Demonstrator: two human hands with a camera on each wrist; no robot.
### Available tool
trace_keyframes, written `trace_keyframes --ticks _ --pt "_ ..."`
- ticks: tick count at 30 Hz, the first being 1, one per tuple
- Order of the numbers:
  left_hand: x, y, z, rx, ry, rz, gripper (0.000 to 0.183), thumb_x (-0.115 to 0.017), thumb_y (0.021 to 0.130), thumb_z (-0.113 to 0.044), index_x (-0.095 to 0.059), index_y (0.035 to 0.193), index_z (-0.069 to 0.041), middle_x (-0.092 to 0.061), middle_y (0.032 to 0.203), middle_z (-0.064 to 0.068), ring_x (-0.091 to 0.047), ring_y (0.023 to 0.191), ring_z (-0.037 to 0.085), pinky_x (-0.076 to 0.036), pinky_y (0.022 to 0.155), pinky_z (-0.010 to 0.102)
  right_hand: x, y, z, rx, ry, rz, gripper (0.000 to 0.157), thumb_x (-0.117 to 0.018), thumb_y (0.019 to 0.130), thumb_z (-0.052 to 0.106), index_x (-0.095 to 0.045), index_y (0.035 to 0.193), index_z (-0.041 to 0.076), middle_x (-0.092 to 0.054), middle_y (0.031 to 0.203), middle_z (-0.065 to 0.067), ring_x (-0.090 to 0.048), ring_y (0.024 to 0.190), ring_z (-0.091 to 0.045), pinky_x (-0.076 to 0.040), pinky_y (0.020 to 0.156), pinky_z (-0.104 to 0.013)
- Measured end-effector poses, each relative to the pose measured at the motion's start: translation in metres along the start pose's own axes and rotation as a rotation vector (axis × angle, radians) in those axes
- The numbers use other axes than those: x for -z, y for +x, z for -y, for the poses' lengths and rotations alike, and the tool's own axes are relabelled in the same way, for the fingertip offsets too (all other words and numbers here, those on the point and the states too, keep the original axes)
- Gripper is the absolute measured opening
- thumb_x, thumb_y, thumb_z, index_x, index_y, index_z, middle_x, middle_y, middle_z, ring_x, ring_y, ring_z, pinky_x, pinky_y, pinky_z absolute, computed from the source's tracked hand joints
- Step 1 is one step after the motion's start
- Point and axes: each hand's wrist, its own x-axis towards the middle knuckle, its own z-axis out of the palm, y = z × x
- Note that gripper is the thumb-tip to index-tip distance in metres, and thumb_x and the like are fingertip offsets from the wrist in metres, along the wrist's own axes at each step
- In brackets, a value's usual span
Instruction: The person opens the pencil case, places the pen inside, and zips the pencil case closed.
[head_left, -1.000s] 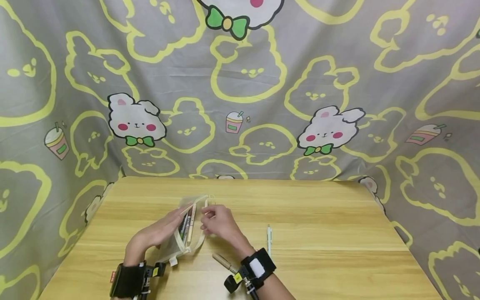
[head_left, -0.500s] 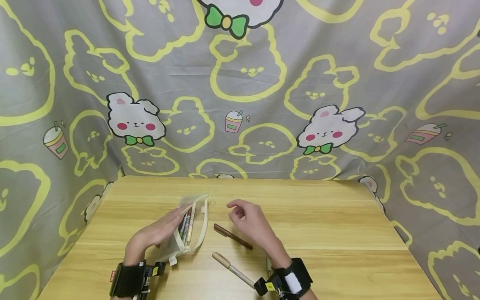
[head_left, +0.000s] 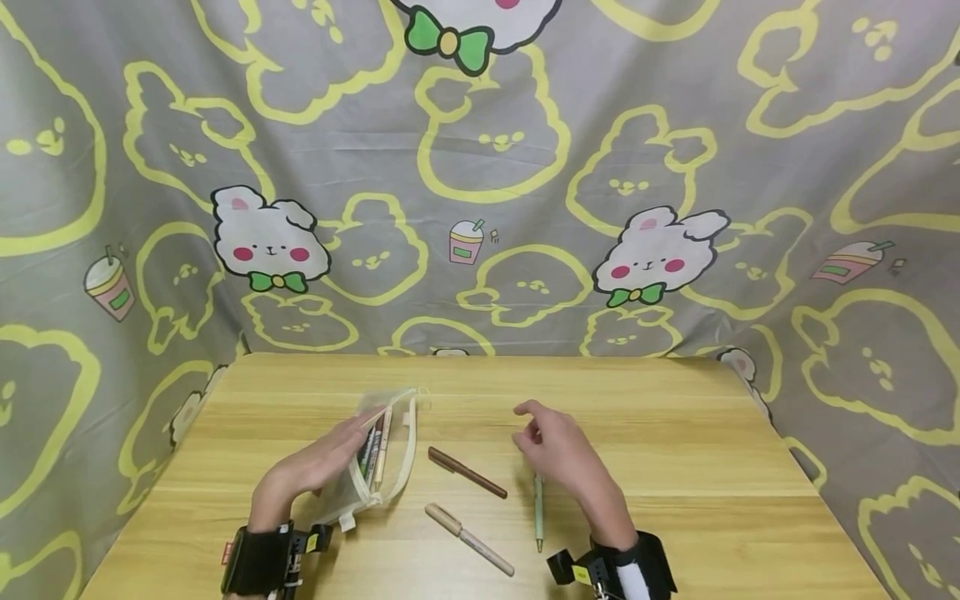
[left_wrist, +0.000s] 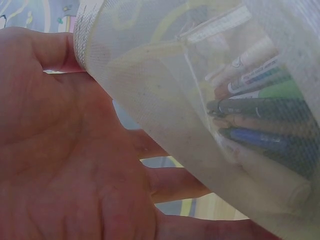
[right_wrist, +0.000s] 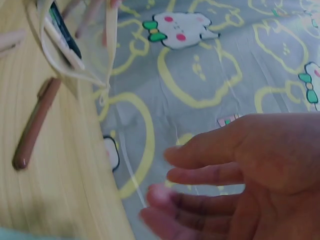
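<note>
My left hand [head_left: 330, 454] lies with straight fingers against the left side of a see-through mesh pencil pouch [head_left: 347, 505], whose zip mouth gapes. Several pens [left_wrist: 255, 107] show through the mesh in the left wrist view. My right hand [head_left: 558, 442] hovers over the table with loosely bent fingers and holds nothing, as the right wrist view [right_wrist: 240, 185] also shows. Just below it lies a light green pen [head_left: 538, 512], its far end hidden by the hand. Between pouch and right hand lie a brown capped pen [head_left: 468, 473] and, nearer, a beige capped pen [head_left: 470, 539].
A wooden table [head_left: 712, 467] carries everything. Grey cloth [head_left: 510, 167] with yellow outlines and white rabbits hangs behind it and along both sides. Each wrist wears a black strap [head_left: 258, 562] with a small camera.
My right hand has moved right, away from the pouch mouth, uncovering the brown pen and more of the beige one. It now partly covers the green pen. The left hand stays put.
</note>
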Motion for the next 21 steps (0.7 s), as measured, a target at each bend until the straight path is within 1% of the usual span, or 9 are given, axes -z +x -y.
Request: trace_keyframes --ticks 3,7,9,14,16,18,21 --pt "0.000 0.000 0.000 -0.006 0.003 -0.002 0.048 -0.018 0.108 -0.008 -0.018 0.152 0.012 -0.018 0.154 0.037 -0.013 0.137 0.058 -0.011 0.106 0.076 0.003 -0.003 -0.008 -0.056 -0.008 0.046 0.034 -0.063 0.091 0.006 -0.058 0.124 -0.001 -0.058 0.070 0.000 -0.048 0.053 -0.012 -0.042 0.049 -0.028" --pt "0.000 -0.001 -0.001 0.013 -0.005 0.001 0.048 -0.018 0.109 -0.010 -0.018 0.153 0.011 -0.017 0.155 0.036 -0.012 0.138 0.057 -0.010 0.106 0.076 0.002 -0.005 -0.017 -0.137 -0.046 0.092 0.035 -0.062 0.091 0.006 -0.054 0.124 -0.003 -0.056 0.067 -0.003 -0.046 0.050 -0.013 -0.038 0.045 -0.026" --pt "0.001 -0.001 -0.002 0.030 -0.007 0.004 0.049 -0.018 0.109 -0.012 -0.018 0.153 0.009 -0.016 0.156 0.035 -0.011 0.138 0.057 -0.010 0.106 0.076 0.001 -0.005 -0.020 -0.181 -0.067 0.106 0.035 -0.062 0.091 0.007 -0.053 0.123 -0.004 -0.057 0.067 -0.004 -0.046 0.050 -0.013 -0.038 0.045 -0.026" --pt "0.002 -0.001 -0.003 0.048 -0.008 0.009 0.049 -0.019 0.110 -0.015 -0.018 0.154 0.007 -0.016 0.157 0.033 -0.010 0.139 0.056 -0.009 0.107 0.075 -0.003 -0.006 -0.026 -0.275 -0.124 0.132 0.040 -0.068 0.088 0.014 -0.056 0.118 -0.009 -0.059 0.075 -0.009 -0.049 0.053 -0.015 -0.040 0.045 -0.026" --pt "0.002 -0.001 -0.003 0.046 -0.011 0.010 0.049 -0.019 0.110 -0.014 -0.018 0.155 0.006 -0.015 0.157 0.033 -0.010 0.139 0.056 -0.009 0.107 0.075 -0.005 -0.007 -0.027 -0.300 -0.139 0.143 0.040 -0.071 0.085 0.015 -0.056 0.113 -0.009 -0.058 0.077 -0.010 -0.050 0.051 -0.016 -0.041 0.043 -0.025" --pt "0.002 -0.001 -0.003 0.042 -0.012 0.011 0.049 -0.019 0.110 -0.014 -0.018 0.155 0.006 -0.015 0.157 0.033 -0.010 0.139 0.056 -0.009 0.106 0.076 -0.008 -0.008 -0.027 -0.316 -0.148 0.155 0.038 -0.074 0.083 0.016 -0.056 0.107 -0.007 -0.057 0.073 -0.010 -0.051 0.048 -0.016 -0.041 0.041 -0.024" --pt "0.002 -0.002 -0.002 0.041 -0.013 0.013 0.049 -0.018 0.110 -0.014 -0.018 0.155 0.007 -0.015 0.157 0.034 -0.010 0.139 0.056 -0.009 0.106 0.076 -0.013 -0.010 -0.026 -0.315 -0.173 0.162 0.031 -0.077 0.080 0.016 -0.055 0.090 -0.002 -0.052 0.063 -0.007 -0.049 0.044 -0.015 -0.039 0.039 -0.023"
